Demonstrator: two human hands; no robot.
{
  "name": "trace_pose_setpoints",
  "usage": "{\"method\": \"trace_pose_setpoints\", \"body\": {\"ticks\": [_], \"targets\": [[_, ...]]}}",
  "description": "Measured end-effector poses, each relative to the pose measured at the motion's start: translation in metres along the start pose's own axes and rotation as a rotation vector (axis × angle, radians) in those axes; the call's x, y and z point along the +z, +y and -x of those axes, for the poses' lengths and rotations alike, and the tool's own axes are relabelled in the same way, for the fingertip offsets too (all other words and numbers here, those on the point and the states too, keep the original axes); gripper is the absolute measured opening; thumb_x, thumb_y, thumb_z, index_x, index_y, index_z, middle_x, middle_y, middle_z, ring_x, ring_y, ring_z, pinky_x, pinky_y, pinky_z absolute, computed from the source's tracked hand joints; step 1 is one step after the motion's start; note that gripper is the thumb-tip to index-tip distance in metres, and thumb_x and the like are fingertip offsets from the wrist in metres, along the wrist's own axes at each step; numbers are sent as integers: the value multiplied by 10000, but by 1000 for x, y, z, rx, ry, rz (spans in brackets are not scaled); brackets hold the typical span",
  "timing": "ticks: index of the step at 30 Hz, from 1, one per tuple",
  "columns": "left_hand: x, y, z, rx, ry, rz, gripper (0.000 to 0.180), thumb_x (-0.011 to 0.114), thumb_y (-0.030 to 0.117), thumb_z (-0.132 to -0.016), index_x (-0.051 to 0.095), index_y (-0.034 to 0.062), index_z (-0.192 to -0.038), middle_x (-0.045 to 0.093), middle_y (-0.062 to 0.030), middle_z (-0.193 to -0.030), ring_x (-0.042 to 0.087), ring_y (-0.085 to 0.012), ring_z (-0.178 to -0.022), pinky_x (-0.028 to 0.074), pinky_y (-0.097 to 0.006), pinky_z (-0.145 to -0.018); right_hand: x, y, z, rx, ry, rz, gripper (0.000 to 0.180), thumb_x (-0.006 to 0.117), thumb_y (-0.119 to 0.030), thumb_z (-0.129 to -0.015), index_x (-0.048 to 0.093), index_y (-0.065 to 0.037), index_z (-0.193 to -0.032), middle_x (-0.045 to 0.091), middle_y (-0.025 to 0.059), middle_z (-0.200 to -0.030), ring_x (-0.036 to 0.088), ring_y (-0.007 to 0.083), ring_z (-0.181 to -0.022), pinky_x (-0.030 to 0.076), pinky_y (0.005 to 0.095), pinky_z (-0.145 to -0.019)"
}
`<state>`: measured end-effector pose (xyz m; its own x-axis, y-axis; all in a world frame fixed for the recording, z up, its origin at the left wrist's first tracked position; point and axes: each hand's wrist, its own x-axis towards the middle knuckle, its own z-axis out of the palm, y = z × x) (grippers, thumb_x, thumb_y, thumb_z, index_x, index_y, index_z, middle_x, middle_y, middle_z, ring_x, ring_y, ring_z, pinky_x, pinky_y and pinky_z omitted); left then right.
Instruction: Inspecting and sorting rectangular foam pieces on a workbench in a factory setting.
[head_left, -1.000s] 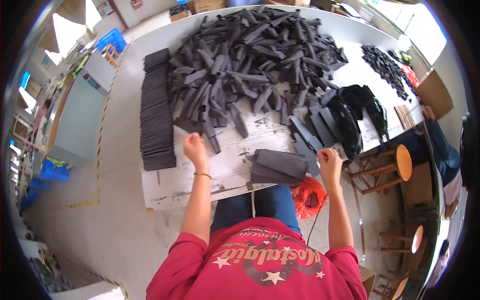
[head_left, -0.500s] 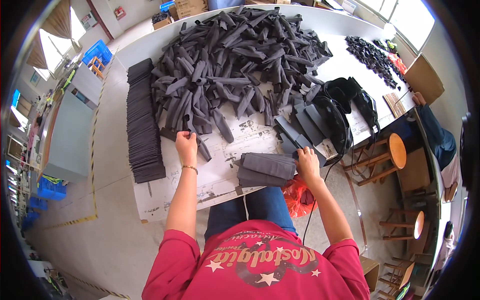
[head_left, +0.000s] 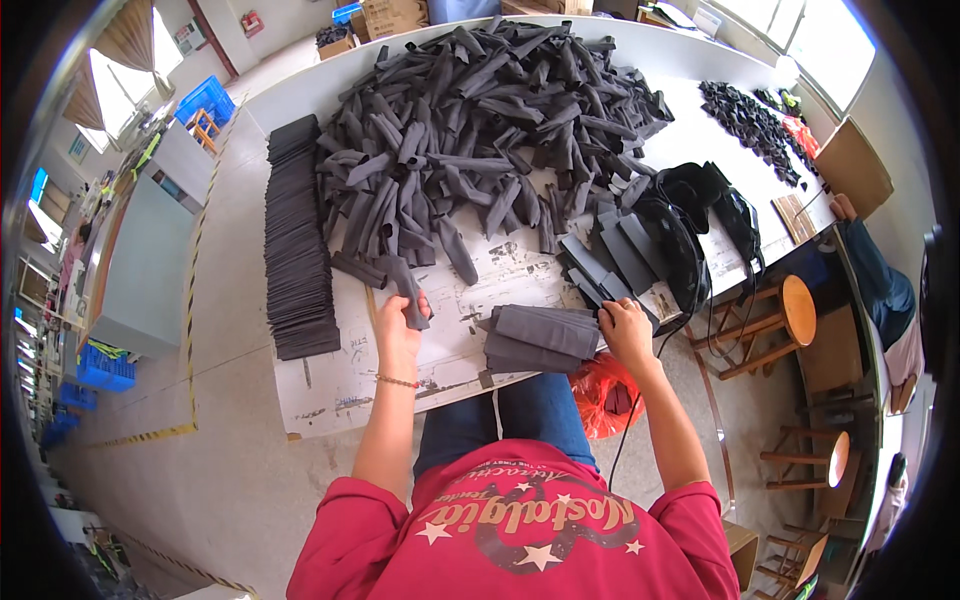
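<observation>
My left hand (head_left: 402, 335) is closed around the lower end of a dark grey fabric tube (head_left: 401, 278), just above the table's near part. My right hand (head_left: 628, 332) has its fingers bent at the near end of a dark grey flat strip (head_left: 588, 291); part of its grip is hidden. More grey flat pieces (head_left: 632, 252) lie fanned out beyond that hand. To its left rests a stack of flattened dark grey fabric pieces (head_left: 540, 338). A large heap of loose fabric tubes (head_left: 470, 120) covers the table's far middle.
A long, tightly packed row of dark pieces (head_left: 298, 250) lines the table's left side. Black equipment with cables (head_left: 672, 240) sits at the right. A red plastic bag (head_left: 606, 400) hangs at the near edge. Wooden stools (head_left: 797, 308) and a seated person's leg (head_left: 880, 265) are farther right.
My left hand has drawn a fabric tube nearer to me and slightly right, away from the heap. My right hand has stayed almost in place beside the flat strips.
</observation>
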<state>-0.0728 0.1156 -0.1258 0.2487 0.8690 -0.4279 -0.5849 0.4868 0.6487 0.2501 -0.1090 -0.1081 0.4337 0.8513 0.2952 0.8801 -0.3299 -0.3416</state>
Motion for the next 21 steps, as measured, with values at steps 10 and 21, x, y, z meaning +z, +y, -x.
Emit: {"method": "trace_pose_setpoints", "body": {"ticks": [10, 21], "targets": [[37, -5, 45, -85, -251, 219, 305, 527, 264, -984, 545, 9, -1150, 614, -125, -917, 592, -220, -767, 501, -338, -685, -17, -2, -20, 48, 318, -403, 180, 574, 34, -869, 592, -32, -1036, 597, 150, -846, 617, 302, -782, 494, 354, -709], [84, -12, 81, -76, -409, 219, 363, 493, 286, -1000, 506, 43, -1270, 609, -112, -927, 575, -219, -777, 512, -417, -765, -81, -86, -19, -39, -9, -664, 310, 737, -128, -824, 495, -33, -994, 472, 22, -823, 461, 119, -733, 390, 251, -659]]}}
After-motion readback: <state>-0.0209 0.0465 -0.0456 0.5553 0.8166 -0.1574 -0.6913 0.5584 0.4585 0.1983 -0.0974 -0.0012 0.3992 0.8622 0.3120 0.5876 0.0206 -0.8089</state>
